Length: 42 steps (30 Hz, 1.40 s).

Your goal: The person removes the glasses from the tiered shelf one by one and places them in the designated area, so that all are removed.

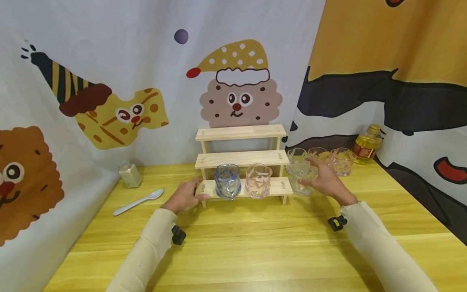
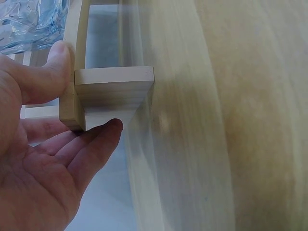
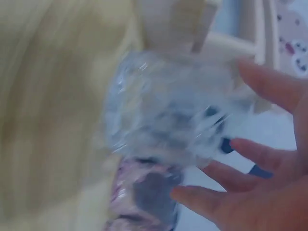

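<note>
Table (image 1: 255, 243): its far edge meets the printed curtain (image 1: 146, 73); its wood spreads widely on the near side of the stand (image 1: 242, 159)
Clear glass (image 1: 299, 178): colourless, uneven wall, just right of the lowest shelf (image 1: 279, 185); blurred in right wrist view
Narrow side: three glasses (image 1: 343, 162) stand close behind it, far and right
Right hand (image 1: 326, 180): fingers are spread open around the clear glass; touching, I cannot tell
Left hand (image 1: 186, 194): thumb and fingers grip the shelf's left end
On shelf: blue-tinted glass (image 1: 228, 182) left, pink-tinted glass (image 1: 258, 181) right, small gap between
</note>
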Each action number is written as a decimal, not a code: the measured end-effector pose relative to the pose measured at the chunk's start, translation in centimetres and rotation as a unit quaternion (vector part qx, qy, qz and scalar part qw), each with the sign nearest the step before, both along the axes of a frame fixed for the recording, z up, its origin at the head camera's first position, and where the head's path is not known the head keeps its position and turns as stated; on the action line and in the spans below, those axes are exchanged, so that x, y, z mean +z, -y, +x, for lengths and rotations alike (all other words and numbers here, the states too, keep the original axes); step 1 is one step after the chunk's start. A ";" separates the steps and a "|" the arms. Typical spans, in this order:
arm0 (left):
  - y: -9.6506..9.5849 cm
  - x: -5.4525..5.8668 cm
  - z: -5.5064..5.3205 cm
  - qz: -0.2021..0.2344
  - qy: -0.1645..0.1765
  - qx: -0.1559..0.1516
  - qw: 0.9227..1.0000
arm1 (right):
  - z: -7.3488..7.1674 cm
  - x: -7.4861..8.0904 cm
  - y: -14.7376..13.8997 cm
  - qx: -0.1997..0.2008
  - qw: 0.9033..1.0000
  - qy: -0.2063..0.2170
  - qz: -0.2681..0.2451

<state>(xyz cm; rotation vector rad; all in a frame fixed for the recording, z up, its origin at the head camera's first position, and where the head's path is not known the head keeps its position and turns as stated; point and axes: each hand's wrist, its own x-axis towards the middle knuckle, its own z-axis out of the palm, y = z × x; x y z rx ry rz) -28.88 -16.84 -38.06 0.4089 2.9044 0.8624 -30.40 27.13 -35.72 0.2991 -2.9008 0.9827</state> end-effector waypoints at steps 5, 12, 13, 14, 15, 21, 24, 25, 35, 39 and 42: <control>-0.1 0.0 -0.1 0.001 0.005 0.001 1.000 | 1.2 0.6 2.2 -0.019 0.988 -0.150 -0.008; 0.0 -0.1 -0.1 0.001 0.001 0.001 1.000 | 2.2 -0.3 5.8 0.012 0.961 -0.268 -0.059; 0.0 -0.1 -0.1 0.002 -0.001 0.000 1.000 | 2.2 -0.4 6.2 0.018 0.959 -0.273 -0.073; 0.0 -0.1 -0.1 0.002 -0.002 0.000 1.000 | 2.3 -0.6 6.6 0.024 0.956 -0.277 -0.090; 0.0 -0.1 0.0 0.003 -0.003 -0.001 1.000 | 2.4 -0.7 6.9 0.030 0.955 -0.276 -0.107; -0.1 0.1 -0.1 0.004 -0.005 0.001 1.000 | 2.6 -1.2 8.7 0.048 0.952 -0.233 -0.193; -0.1 0.1 -0.1 0.004 -0.005 0.002 1.000 | 2.6 -1.5 9.2 0.056 0.957 -0.193 -0.208; -0.1 0.1 -0.2 0.005 -0.004 0.002 1.000 | 2.7 -1.5 9.4 0.061 0.959 -0.178 -0.211; -0.1 -0.2 0.0 0.012 -0.001 -0.003 1.000 | 2.5 -1.8 10.4 0.107 0.966 -0.031 -0.231; -0.1 -0.2 0.1 0.015 0.004 -0.003 1.000 | 2.3 -1.5 10.9 0.115 0.967 -0.008 -0.229; 0.0 -0.3 0.1 0.013 0.005 0.000 1.000 | 2.1 -1.4 11.3 0.114 0.970 -0.010 -0.216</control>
